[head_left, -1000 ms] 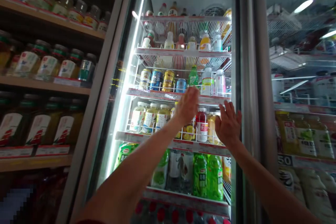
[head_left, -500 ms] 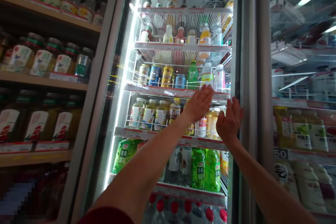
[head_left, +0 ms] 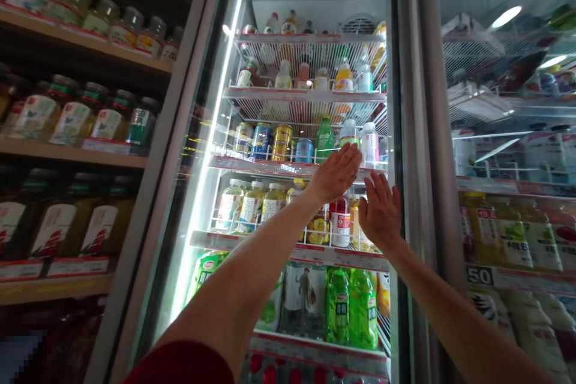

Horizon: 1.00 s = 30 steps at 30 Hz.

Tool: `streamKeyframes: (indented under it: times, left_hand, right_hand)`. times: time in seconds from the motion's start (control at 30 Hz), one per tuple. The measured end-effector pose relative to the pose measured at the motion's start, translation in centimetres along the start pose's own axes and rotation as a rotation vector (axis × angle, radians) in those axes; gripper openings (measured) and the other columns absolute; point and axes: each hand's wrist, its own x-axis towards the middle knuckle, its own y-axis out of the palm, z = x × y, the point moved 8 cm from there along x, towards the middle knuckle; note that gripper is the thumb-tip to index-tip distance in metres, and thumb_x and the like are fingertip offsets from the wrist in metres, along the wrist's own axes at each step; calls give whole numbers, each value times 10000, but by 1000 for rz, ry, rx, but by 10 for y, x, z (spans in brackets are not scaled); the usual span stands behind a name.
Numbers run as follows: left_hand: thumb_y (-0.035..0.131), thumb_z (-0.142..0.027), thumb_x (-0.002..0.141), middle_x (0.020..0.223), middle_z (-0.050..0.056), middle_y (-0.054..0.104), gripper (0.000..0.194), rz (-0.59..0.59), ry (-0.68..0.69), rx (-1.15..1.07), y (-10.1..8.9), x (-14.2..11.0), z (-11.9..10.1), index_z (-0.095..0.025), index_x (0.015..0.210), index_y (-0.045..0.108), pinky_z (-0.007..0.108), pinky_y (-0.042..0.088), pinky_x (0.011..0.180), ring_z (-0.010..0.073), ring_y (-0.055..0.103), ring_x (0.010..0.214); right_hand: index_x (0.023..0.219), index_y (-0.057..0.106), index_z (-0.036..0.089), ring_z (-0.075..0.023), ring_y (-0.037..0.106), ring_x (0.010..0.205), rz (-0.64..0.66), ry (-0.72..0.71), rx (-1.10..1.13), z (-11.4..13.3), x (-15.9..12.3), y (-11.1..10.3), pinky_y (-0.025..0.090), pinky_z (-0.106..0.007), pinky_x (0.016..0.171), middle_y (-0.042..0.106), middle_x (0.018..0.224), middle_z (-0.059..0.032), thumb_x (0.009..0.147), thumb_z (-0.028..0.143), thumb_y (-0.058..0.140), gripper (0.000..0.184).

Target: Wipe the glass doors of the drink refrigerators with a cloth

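My left hand (head_left: pixel 337 174) is stretched out flat in the middle of the view, fingers together, holding nothing. It is in front of the shelf edge under a green bottle (head_left: pixel 324 139) and a white-capped bottle (head_left: pixel 347 132). Just right of it and slightly lower, my right hand (head_left: pixel 381 209) is raised with fingers apart, also holding nothing. That hand overlaps the right edge of the lit drinks fridge (head_left: pixel 279 345), near a red-drink bottle (head_left: pixel 339 220). I cannot tell whether either hand touches glass.
Jars and bottles line wooden shelves (head_left: pixel 67 156) on the left. A metal frame (head_left: pixel 425 192) separates the lit fridge from another glass-fronted cooler with bottles (head_left: pixel 513 228) on the right. Large green bottles (head_left: pixel 337 306) stand on a lower fridge shelf, above several red caps (head_left: pixel 294 375).
My left hand has moved right across the shelf fronts, closer to my right hand. The view has shifted slightly. Both hands stay stretched out and hold nothing.
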Motion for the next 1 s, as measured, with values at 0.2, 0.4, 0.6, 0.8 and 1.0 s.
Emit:
streamKeyframes:
  times: [0.2, 0.4, 0.6, 0.8, 1.0]
  left_hand:
    - [386, -203, 843, 1432, 187, 292, 477, -242, -614, 112, -79, -30, 179, -30, 1285, 336, 499, 196, 1120, 261, 185, 1367]
    - [362, -239, 851, 1448, 81, 307, 494, -104, -353, 142, -58, -4, 152, -152, 1336, 322, 400, 227, 1134, 195, 161, 1381]
    - [354, -311, 880, 1426, 83, 348, 461, -163, -554, 213, -103, -22, 243, -163, 1316, 342, 343, 270, 1118, 168, 234, 1359]
    - [355, -260, 877, 1470, 179, 206, 544, -303, -793, 220, -124, -20, 289, -92, 1374, 213, 494, 221, 1114, 269, 121, 1384]
    - [413, -258, 868, 1424, 93, 362, 563, 13, -222, 34, -58, 81, 180, -166, 1397, 242, 386, 302, 1094, 215, 191, 1372]
  right_hand:
    - [1349, 359, 159, -275, 243, 1351, -19, -1, -26, -4, 97, 11, 192, -534, 1068, 314, 1454, -114, 860, 296, 385, 508]
    - [1346, 364, 124, -298, 261, 1340, 14, -20, -6, 15, 150, 26, 171, -557, 1066, 331, 1441, -142, 874, 356, 384, 527]
    - [1319, 424, 128, -323, 313, 1315, -54, 25, -76, -31, 186, 14, 212, -553, 1051, 369, 1412, -175, 861, 389, 398, 528]
    - [1379, 333, 157, -334, 305, 1319, -61, 35, -95, -47, 205, 16, 269, -570, 1034, 344, 1430, -161, 851, 333, 403, 561]
    - [1415, 232, 139, -311, 252, 1346, 44, 35, -113, -30, 241, 20, 227, -556, 1055, 298, 1451, -172, 862, 284, 420, 601]
